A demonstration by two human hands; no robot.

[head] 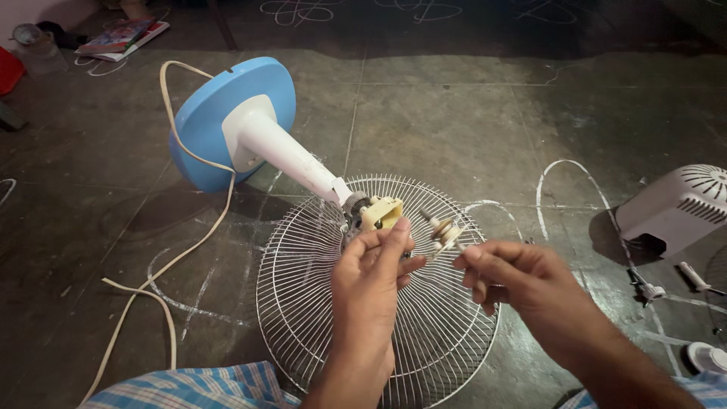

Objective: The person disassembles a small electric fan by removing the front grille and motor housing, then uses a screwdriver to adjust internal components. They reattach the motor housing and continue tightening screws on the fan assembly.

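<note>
My left hand (371,276) is up over the round wire fan guard (303,303), thumb and fingers pinched together on something small near the fan's motor head (375,213); what sits inside that pinch I cannot tell, because my own fingers cover it. My right hand (522,284) is clenched in a grip on the thin shaft of a small spindle part (444,232), cream discs stacked at its tip. The spindle's long axis runs from my right fingers up and to the left, pointing at the motor head, which lies just beyond its tip and just above my left fingertips. My left hand is the nearer one to the motor head.

The fan lies tipped on the floor (454,121), its white neck (284,151) slanting up-left to the blue base (204,113), with a cream cord (197,242) trailing off left. Off to the right sit a white vented housing (678,204) and a few loose small parts (647,289); the housing's hollow faces away, so its contents are hidden.
</note>
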